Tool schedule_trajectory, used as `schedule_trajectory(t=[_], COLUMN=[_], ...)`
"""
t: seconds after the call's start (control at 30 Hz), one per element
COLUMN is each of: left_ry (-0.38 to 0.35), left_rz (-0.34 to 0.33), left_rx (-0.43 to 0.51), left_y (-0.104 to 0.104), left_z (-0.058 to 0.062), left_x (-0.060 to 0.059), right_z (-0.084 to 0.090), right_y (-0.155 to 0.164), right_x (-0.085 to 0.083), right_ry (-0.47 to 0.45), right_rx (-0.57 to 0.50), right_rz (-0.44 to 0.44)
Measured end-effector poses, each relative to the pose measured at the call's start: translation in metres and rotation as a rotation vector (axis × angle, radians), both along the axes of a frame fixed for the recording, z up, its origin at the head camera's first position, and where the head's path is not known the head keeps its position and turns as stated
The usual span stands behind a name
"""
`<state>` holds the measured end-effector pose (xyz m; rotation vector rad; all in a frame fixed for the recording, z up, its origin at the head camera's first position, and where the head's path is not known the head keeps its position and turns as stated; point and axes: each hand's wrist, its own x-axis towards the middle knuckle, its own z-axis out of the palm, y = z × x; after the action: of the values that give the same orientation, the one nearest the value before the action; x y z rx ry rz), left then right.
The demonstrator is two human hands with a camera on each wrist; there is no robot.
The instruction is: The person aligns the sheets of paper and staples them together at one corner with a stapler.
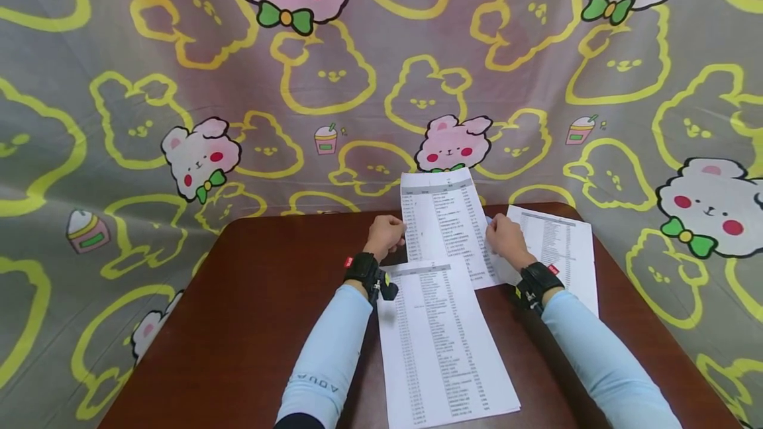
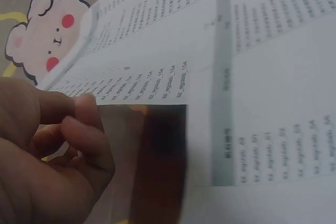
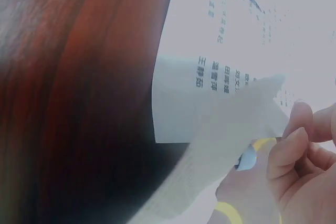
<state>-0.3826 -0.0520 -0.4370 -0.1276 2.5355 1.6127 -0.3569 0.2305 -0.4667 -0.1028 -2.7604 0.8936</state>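
Observation:
A printed sheet of paper stands raised above the table between both hands, its table of text facing me. My left hand pinches its left edge between thumb and finger; in the left wrist view that hand is at the lower left. At the opposite edge, my right hand pinches the sheet, as the right wrist view shows at that hand's thumb and fingertip. In front lies a printed paper stack, overlapping the raised sheet's lower part in the head view.
Another printed sheet lies to the right on the dark brown table, partly behind the right hand. A small light-blue thing, its kind unclear, shows beyond the paper. A cartoon-patterned cloth hangs behind the table.

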Motion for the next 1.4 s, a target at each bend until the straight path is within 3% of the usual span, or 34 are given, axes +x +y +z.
schedule_trajectory(t=[0.37, 0.57, 0.83, 1.07, 1.27, 1.4], left_ry=[0.118, 0.209, 0.291, 0.324, 0.362, 0.38], left_rz=[0.024, 0.034, 0.015, 0.039, 0.036, 0.028], left_rx=[0.115, 0.134, 0.21, 0.212, 0.225, 0.183], left_y=[-0.004, -0.004, -0.005, -0.008, -0.012, -0.016], left_z=[0.017, 0.025, 0.034, 0.041, 0.056, 0.065], left_x=[0.007, 0.007, 0.006, 0.006, 0.012, 0.016], right_z=[0.015, 0.022, 0.029, 0.036, 0.043, 0.051], right_y=[-0.006, -0.01, -0.016, -0.022, -0.024, -0.027], right_x=[0.003, 0.004, 0.004, 0.006, 0.008, 0.012], right_ry=[0.172, 0.192, 0.288, 0.313, 0.358, 0.382], right_rx=[-0.061, -0.115, -0.086, -0.093, -0.111, -0.118], right_rz=[0.03, 0.024, 0.017, 0.025, 0.032, 0.047])
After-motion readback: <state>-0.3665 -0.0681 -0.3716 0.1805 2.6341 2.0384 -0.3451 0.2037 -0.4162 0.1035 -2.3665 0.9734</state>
